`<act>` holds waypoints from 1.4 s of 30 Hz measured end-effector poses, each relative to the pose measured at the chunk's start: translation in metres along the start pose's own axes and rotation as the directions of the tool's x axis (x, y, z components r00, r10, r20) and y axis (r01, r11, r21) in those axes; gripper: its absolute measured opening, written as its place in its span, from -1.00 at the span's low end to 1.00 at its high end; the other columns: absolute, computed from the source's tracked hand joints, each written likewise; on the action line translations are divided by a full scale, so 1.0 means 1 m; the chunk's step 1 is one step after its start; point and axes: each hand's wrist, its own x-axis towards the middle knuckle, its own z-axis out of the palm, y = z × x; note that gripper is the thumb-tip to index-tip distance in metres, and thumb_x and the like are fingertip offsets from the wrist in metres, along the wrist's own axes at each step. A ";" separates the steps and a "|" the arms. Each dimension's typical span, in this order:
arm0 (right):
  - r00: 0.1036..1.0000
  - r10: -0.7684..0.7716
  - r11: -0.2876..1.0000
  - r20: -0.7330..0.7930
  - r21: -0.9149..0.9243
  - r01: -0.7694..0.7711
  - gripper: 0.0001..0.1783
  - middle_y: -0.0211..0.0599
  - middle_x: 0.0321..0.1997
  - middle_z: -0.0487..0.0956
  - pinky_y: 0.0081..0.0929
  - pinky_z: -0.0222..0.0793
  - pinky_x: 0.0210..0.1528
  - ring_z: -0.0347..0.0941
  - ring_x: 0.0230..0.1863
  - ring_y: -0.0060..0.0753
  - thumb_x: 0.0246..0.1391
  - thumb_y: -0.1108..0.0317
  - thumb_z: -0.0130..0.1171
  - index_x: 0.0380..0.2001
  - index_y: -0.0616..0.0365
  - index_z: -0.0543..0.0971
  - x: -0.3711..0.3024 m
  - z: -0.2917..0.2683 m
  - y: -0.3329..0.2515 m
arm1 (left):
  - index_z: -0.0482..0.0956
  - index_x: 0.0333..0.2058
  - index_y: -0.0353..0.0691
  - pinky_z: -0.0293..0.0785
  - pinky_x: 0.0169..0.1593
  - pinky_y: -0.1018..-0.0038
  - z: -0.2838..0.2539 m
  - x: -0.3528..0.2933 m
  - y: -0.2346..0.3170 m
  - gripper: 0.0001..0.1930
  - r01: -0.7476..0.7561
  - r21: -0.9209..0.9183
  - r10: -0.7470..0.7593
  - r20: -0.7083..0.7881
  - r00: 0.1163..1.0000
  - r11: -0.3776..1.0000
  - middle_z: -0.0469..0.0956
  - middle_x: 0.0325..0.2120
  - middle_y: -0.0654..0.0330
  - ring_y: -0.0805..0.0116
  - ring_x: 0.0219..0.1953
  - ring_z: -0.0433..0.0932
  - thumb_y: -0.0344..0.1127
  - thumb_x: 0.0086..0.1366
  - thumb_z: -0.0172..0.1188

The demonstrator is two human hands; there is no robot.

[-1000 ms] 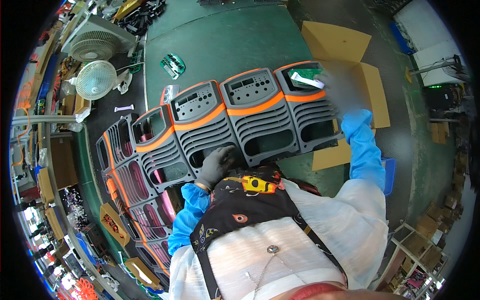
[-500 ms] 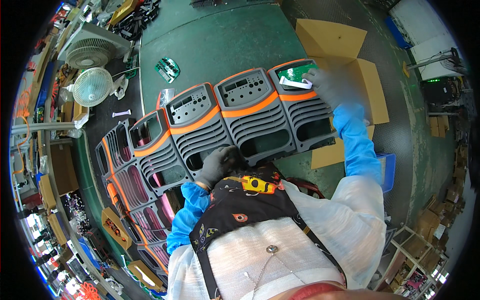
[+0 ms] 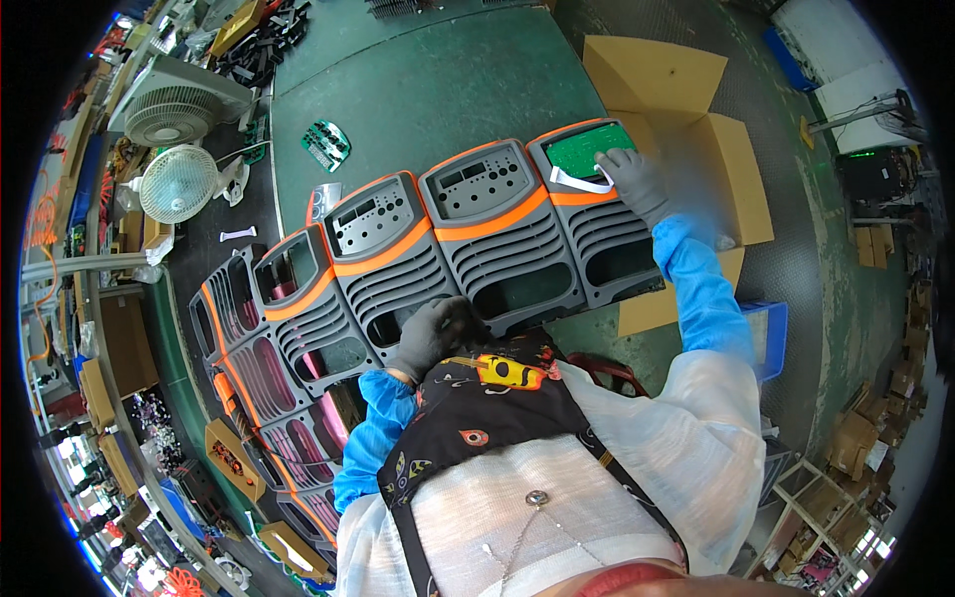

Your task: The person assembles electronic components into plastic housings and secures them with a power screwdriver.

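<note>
In gray gloves and blue sleeves, a worker's hands are well apart at a green table (image 3: 443,95). Right of the frame's center, the right hand (image 3: 635,184) has its fingertips at the right edge of a green circuit board (image 3: 582,149), which sits in the window of the rightmost gray-and-orange panel (image 3: 609,227); whether they pinch it cannot be told. A white ribbon cable (image 3: 572,182) loops beside the fingers. At center, the left hand (image 3: 426,336) curls by the row's lower edge, its grip apparently hidden in shadow. Another circuit board (image 3: 326,146) lies upper left; an open cardboard box (image 3: 741,179) stands right.
</note>
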 end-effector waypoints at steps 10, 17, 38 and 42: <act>0.996 -0.024 0.995 0.091 0.094 0.016 -0.77 -0.42 -0.36 0.43 -0.44 0.39 -0.35 0.42 -0.33 -0.40 -0.03 0.28 0.09 -0.24 -0.06 0.53 0.012 -0.032 0.010 | 0.45 -0.01 -0.13 0.44 -0.10 0.36 -0.001 -0.002 0.005 -0.61 0.052 -0.023 -0.051 0.033 0.998 0.998 0.52 -0.17 0.07 0.05 -0.16 0.53 -0.30 0.14 0.17; 0.776 0.607 0.252 0.171 0.885 -0.392 -0.72 -0.31 -0.29 0.56 -0.57 0.39 -0.38 0.48 -0.37 -0.43 0.09 0.27 0.10 -0.15 0.15 0.53 0.026 -0.135 -0.005 | 0.42 0.03 -0.18 0.43 -0.11 0.43 -0.038 0.034 0.047 -0.57 -0.037 -0.203 0.020 -0.085 0.996 0.978 0.51 -0.22 0.04 0.16 -0.17 0.52 -0.25 0.18 0.18; 0.696 0.530 -0.378 0.484 0.870 -0.316 -0.53 -0.33 -0.25 0.50 -0.60 0.47 -0.30 0.47 -0.28 -0.56 0.23 0.15 -0.02 0.07 0.26 0.34 0.042 -0.174 -0.130 | 0.40 -0.01 -0.29 0.40 -0.08 0.52 -0.066 0.102 0.135 -0.67 -0.466 -0.792 -0.014 -0.512 0.859 0.394 0.50 -0.21 0.23 0.48 -0.20 0.45 -0.24 0.33 0.06; 0.630 0.658 -0.378 0.412 0.905 -0.196 -0.59 -0.30 -0.09 0.48 -0.51 0.49 -0.13 0.46 -0.12 -0.48 0.22 0.28 -0.04 0.10 0.21 0.33 0.075 -0.161 -0.073 | 0.39 -0.01 -0.32 0.41 -0.07 0.48 -0.051 0.149 0.136 -0.70 -0.520 -0.696 0.116 -0.540 0.834 0.496 0.49 -0.18 0.19 0.44 -0.16 0.45 -0.36 0.31 0.07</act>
